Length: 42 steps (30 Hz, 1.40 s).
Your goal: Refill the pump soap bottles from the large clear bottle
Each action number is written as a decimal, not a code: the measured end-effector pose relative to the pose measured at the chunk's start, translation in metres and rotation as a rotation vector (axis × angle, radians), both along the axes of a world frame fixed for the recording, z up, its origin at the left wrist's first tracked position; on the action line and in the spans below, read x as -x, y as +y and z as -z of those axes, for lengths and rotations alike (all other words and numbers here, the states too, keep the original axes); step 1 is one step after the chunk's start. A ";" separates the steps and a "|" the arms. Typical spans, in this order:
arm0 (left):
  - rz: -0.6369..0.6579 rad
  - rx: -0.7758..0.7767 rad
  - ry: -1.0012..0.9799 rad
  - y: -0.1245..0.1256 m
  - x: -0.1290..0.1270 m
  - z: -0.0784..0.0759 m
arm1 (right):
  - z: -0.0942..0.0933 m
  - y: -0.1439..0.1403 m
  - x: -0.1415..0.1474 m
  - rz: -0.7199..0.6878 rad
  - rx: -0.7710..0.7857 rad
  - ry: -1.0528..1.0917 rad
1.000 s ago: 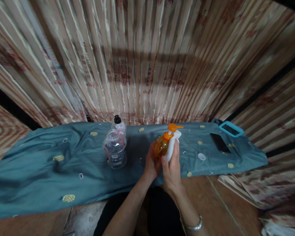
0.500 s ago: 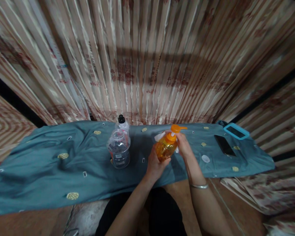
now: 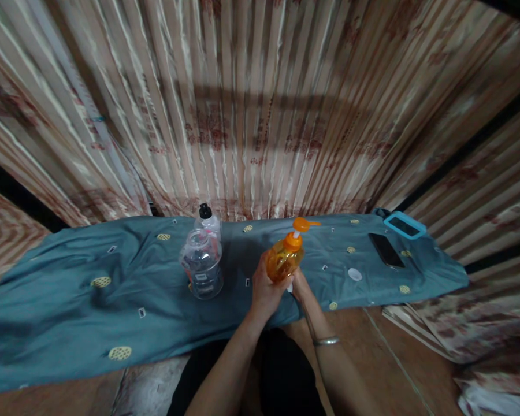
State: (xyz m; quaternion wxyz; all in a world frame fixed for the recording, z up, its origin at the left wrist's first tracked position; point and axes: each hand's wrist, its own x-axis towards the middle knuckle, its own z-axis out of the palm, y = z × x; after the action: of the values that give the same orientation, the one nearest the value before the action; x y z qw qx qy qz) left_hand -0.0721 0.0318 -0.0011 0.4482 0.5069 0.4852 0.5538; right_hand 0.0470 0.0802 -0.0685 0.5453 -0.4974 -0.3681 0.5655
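- Bottle (image 3: 283, 263): tilted above cloth (image 3: 164, 323), left hand (image 3: 266, 292) wrapped around it — slack grip could drop it.
- Right hand (image 3: 300, 285): partly hidden behind bottle; finger state cannot be told.
- Pump (image 3: 302, 225): accidental pressing could discharge any contents.

The pump bottle (image 3: 285, 260) looks like clear amber plastic, smooth and glossy, its pump head (image 3: 301, 224) opaque orange plastic with a softer sheen. The wide-mouthed jar (image 3: 205, 274) and the black-capped bottle (image 3: 210, 223) look like thin transparent plastic, shiny where light catches them. The cloth (image 3: 78, 312) beneath is matt and creased; the phone (image 3: 386, 250) has a smooth, glossy dark face, the white disc (image 3: 355, 274) looks like smooth plastic, the bangle (image 3: 326, 341) like polished metal, and the curtain (image 3: 255, 115) like pleated, satiny fabric
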 end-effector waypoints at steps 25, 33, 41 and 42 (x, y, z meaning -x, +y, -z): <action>-0.207 -0.049 0.011 0.002 0.027 -0.031 | -0.007 -0.062 0.029 -0.171 0.247 0.007; -0.304 -0.084 0.071 0.004 0.037 -0.038 | -0.031 -0.041 0.004 -0.020 -0.172 -0.678; -0.179 -0.052 -0.001 0.005 0.025 -0.032 | -0.062 -0.060 0.027 -0.064 -0.421 -0.749; -0.161 -0.047 -0.022 0.005 0.023 -0.031 | -0.065 -0.060 0.027 -0.055 -0.407 -0.754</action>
State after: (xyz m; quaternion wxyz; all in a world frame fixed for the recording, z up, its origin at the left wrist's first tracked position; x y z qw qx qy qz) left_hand -0.0950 0.0368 0.0299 0.3954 0.4708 0.5062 0.6048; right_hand 0.0200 0.0206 -0.0038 0.4444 -0.5413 -0.6590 0.2742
